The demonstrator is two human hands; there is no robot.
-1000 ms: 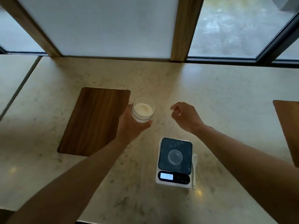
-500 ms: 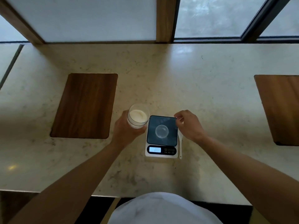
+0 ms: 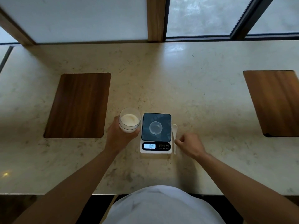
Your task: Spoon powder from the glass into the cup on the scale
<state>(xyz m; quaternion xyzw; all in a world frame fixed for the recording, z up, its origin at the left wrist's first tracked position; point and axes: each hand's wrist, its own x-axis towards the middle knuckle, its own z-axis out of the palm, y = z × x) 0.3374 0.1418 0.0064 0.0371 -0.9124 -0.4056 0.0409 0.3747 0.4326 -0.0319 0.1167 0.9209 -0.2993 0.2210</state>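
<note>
A clear glass [image 3: 130, 119] holding white powder is gripped in my left hand [image 3: 119, 137], just left of the scale. The digital scale [image 3: 156, 133] has a dark platform and a lit display at its front. A small clear cup [image 3: 155, 127] stands in the middle of the platform and looks empty. A white spoon [image 3: 174, 136] lies on the counter along the scale's right side, bowl pointing away from me. My right hand [image 3: 189, 144] is beside the spoon's handle with curled fingers, the fingertips at the handle; a grip on it cannot be made out.
A pale stone counter [image 3: 202, 97] runs under a window. One dark wooden board [image 3: 79, 105] lies at the left and another wooden board [image 3: 276, 101] at the right. The counter's near edge is close to my white-clad body.
My right hand has drawn back from the scale's far right corner down to the spoon's handle. The left hand keeps the glass next to the scale.
</note>
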